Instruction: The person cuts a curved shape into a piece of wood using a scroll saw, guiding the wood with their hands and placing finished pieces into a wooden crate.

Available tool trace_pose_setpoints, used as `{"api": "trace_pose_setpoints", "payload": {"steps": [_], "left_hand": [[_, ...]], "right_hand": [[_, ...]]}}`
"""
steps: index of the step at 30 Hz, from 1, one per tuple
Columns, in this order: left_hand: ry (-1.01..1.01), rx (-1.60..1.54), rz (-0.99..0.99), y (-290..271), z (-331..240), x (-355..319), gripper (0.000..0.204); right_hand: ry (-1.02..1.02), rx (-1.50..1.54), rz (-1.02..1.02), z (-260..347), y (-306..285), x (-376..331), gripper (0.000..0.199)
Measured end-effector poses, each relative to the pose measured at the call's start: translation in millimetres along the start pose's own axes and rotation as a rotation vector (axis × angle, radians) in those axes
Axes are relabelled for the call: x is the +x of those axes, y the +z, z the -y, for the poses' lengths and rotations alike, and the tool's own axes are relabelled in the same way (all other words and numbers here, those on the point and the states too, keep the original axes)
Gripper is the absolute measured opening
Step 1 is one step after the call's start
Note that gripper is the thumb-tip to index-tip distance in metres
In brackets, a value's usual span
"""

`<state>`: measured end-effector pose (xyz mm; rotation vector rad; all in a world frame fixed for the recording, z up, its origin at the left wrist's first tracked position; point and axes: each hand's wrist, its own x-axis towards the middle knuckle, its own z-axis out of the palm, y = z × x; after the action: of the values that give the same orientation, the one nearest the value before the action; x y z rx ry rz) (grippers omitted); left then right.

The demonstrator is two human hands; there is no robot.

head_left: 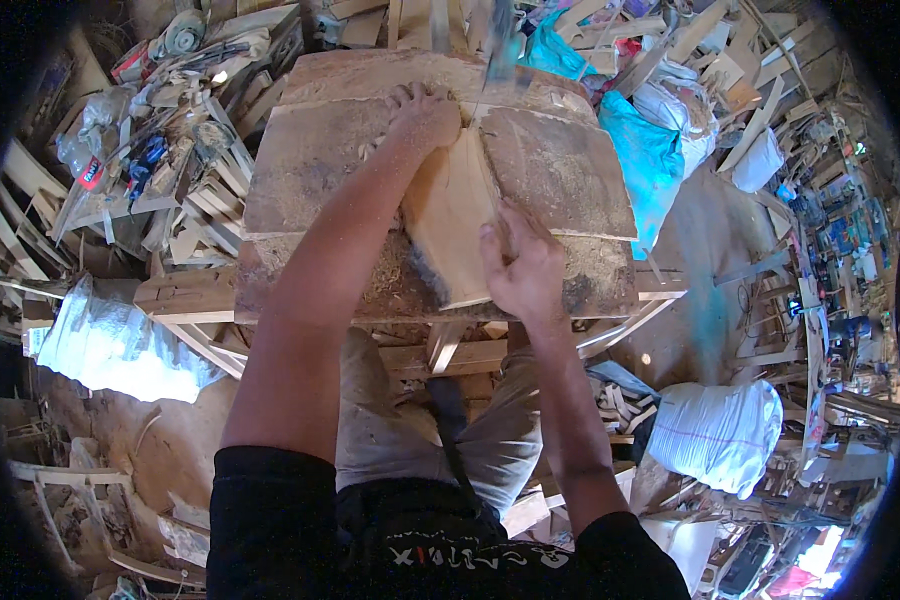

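Note:
A pale wooden board (455, 215) with curved sides lies lengthwise on a dusty brown worktable (560, 160). My left hand (425, 118) presses at the board's far left edge, its fingers spread toward the table surface. Along the near right edge, my right hand (525, 260) grips the board, thumb on top; its other fingers are partly hidden. Just beyond the board's far end, a thin upright saw blade (482, 90) comes down below a blurred bluish machine part (502, 45). A rough dark strip, perhaps bark, runs down the board's near left edge.
Sawdust (400, 270) covers parts of the tabletop. Wood offcuts (210, 180) are heaped at the left, with more at the far right. A turquoise sack (645, 165) touches the table's right side. A white sack (715, 435) stands at the near right. Timber framing (195, 295) supports the table.

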<state>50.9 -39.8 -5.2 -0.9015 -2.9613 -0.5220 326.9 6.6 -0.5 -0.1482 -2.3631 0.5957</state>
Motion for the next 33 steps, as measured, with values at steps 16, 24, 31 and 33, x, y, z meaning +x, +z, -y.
{"api": "trace_pose_setpoints", "payload": {"steps": [16, 24, 31, 33], "left_hand": [[-0.01, 0.026, -0.009, 3, -5, -5, 0.064], [-0.033, 0.133, 0.045, -1, -8, -2, 0.065], [-0.003, 0.05, -0.021, 6, -5, 4, 0.064], [-0.005, 0.028, -0.045, 8, -4, 5, 0.063]], "right_hand": [[0.012, 0.129, 0.032, -39, -16, 7, 0.023], [0.012, 0.119, 0.019, -38, -15, 8, 0.022], [0.089, 0.162, 0.006, -37, -15, 10, 0.021], [0.078, 0.158, -0.004, -38, -14, 10, 0.021]]}}
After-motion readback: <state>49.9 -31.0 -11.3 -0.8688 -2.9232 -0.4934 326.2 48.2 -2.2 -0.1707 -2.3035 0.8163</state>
